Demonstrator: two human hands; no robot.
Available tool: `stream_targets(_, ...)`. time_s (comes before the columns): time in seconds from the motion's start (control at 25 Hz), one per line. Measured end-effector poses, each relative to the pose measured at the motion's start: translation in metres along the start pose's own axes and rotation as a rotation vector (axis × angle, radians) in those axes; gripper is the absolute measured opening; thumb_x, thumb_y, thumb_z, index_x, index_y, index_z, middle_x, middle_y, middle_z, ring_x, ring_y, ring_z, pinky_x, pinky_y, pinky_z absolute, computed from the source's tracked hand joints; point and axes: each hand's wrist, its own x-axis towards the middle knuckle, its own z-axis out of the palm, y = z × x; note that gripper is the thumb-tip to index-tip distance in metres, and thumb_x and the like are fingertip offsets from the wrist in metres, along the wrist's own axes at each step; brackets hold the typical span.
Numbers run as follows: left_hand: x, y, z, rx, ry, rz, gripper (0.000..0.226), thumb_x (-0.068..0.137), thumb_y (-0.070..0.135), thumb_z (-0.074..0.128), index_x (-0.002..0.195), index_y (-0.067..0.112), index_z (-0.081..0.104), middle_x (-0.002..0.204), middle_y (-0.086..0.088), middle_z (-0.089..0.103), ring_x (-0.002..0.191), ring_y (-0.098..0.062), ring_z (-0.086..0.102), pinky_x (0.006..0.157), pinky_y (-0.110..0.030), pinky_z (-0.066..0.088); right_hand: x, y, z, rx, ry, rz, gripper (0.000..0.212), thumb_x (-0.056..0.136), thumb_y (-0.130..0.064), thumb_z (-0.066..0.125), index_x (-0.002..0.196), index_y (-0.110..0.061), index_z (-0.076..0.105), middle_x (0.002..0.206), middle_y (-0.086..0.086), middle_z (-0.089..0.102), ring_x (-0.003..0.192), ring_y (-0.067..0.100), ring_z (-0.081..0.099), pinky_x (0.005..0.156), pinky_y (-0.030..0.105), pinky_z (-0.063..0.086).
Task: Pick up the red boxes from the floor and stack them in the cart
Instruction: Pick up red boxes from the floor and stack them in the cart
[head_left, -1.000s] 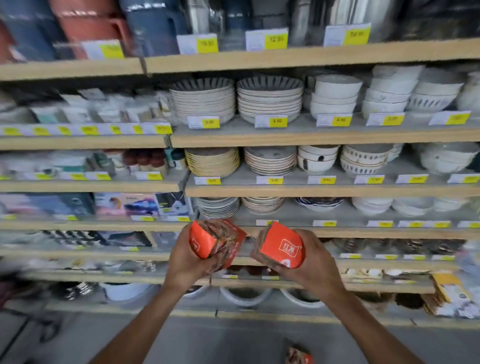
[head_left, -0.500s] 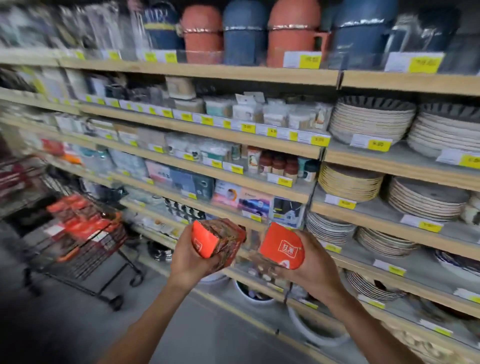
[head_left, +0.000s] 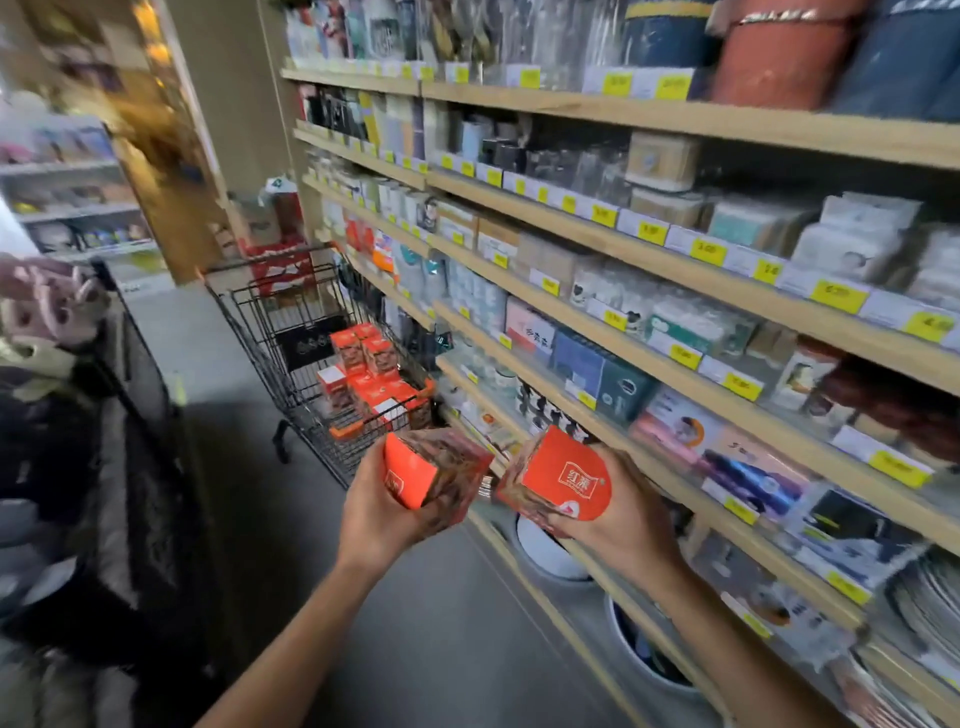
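Note:
My left hand (head_left: 382, 512) grips a red box (head_left: 434, 473) with a printed side, held at chest height. In my right hand (head_left: 621, 519) is a second red box (head_left: 561, 480), its red face with a white logo turned toward me. The two boxes sit side by side, a small gap between them. Just beyond my hands stands a black wire cart (head_left: 260, 322), with several red boxes (head_left: 371, 379) stacked inside its basket.
Wooden shelves (head_left: 649, 260) packed with goods and yellow price tags run along the right. White bowls (head_left: 545, 551) sit on the lowest shelf near the floor. A dark rack of soft items (head_left: 62, 415) lines the left. Grey floor (head_left: 249, 493) lies between.
The view has swung left from the plate shelves down the aisle. The cart has come from the far left to just ahead of my hands. Both hands still hold their boxes.

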Motion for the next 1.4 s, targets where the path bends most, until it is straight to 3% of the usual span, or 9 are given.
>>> stream_targets(0.16,0.035,-0.026,-0.032,0.056,0.106,-0.051,0.09,0.044,0.039,0.095,0.122,0.041,0.05,0.115,0.018,0.065,0.104,0.0,0.063,0.09,-0.033,0.055,0.065,-0.021,0.051,0.044,-0.062,-0.107,0.097,0.052,-0.056,0.094,0.134,-0.033,0.049,0.118,-0.017,0.057,0.099,0.007,0.058,0.076,0.027,0.048)
stream_targets(0.28,0.081,-0.04,-0.046,0.09,0.197,-0.077,0.089,0.041,0.048,0.091,0.119,0.042,0.049,0.114,0.017,0.065,0.102,0.0,0.063,0.088,-0.028,0.053,0.128,-0.037,0.091,0.1,-0.109,-0.201,0.093,0.053,-0.054,0.094,0.132,-0.031,0.052,0.113,-0.017,0.057,0.093,0.002,0.053,0.071,0.021,0.041)
stream_targets(0.48,0.162,-0.059,-0.058,0.119,0.3,-0.11,0.08,0.041,0.049,0.088,0.11,0.052,0.049,0.11,0.02,0.065,0.099,0.008,0.062,0.08,-0.008,0.048,0.232,-0.062,0.146,0.167,-0.181,-0.292,0.094,0.054,-0.057,0.093,0.134,-0.031,0.05,0.118,-0.016,0.059,0.099,0.008,0.06,0.072,0.026,0.048)
stream_targets(0.6,0.201,-0.077,-0.066,0.119,0.36,-0.14,0.078,0.045,0.049,0.088,0.11,0.057,0.046,0.113,0.02,0.064,0.102,0.007,0.062,0.082,-0.011,0.046,0.292,-0.078,0.175,0.154,-0.227,-0.324,0.098,0.055,-0.057,0.092,0.138,-0.029,0.048,0.126,-0.011,0.06,0.106,0.012,0.061,0.078,0.029,0.051)
stream_targets(0.76,0.245,-0.106,-0.08,0.108,0.412,-0.204,0.081,0.043,0.053,0.086,0.114,0.052,0.047,0.115,0.019,0.063,0.104,0.006,0.061,0.081,-0.006,0.044,0.343,-0.1,0.212,0.171,-0.266,-0.356,0.096,0.057,-0.051,0.094,0.137,-0.027,0.049,0.123,-0.012,0.058,0.103,0.009,0.058,0.072,0.018,0.042)
stream_targets(0.84,0.267,-0.123,-0.087,0.104,0.412,-0.216,0.086,0.044,0.053,0.085,0.12,0.045,0.045,0.116,0.018,0.062,0.106,0.006,0.06,0.081,-0.005,0.044,0.366,-0.107,0.234,0.171,-0.282,-0.358,0.097,0.057,-0.052,0.094,0.139,-0.029,0.047,0.128,-0.011,0.058,0.107,0.01,0.058,0.076,0.021,0.045)
stream_targets(0.96,0.31,-0.156,-0.104,0.091,0.398,-0.216,0.085,0.046,0.05,0.085,0.12,0.045,0.044,0.117,0.02,0.061,0.109,0.004,0.059,0.087,-0.012,0.045,0.401,-0.123,0.275,0.152,-0.3,-0.342,0.098,0.057,-0.053,0.093,0.14,-0.032,0.044,0.129,-0.012,0.058,0.109,0.011,0.06,0.079,0.028,0.051)
stream_targets(1.16,0.391,-0.21,-0.138,0.08,0.383,-0.232,0.088,0.048,0.046,0.086,0.126,0.039,0.046,0.121,0.013,0.062,0.113,-0.007,0.061,0.096,-0.039,0.054,0.459,-0.164,0.333,0.09,-0.281,-0.313,0.098,0.055,-0.055,0.093,0.138,-0.029,0.046,0.124,-0.011,0.059,0.104,0.012,0.06,0.073,0.025,0.046)
stream_targets(1.4,0.481,-0.269,-0.168,0.091,0.337,-0.294,0.095,0.046,0.052,0.085,0.13,0.035,0.043,0.126,0.01,0.059,0.117,-0.011,0.058,0.099,-0.043,0.052,0.517,-0.192,0.386,0.082,-0.227,-0.23,0.102,0.058,-0.054,0.093,0.142,-0.023,0.044,0.13,-0.005,0.055,0.108,0.015,0.059,0.081,0.037,0.056)
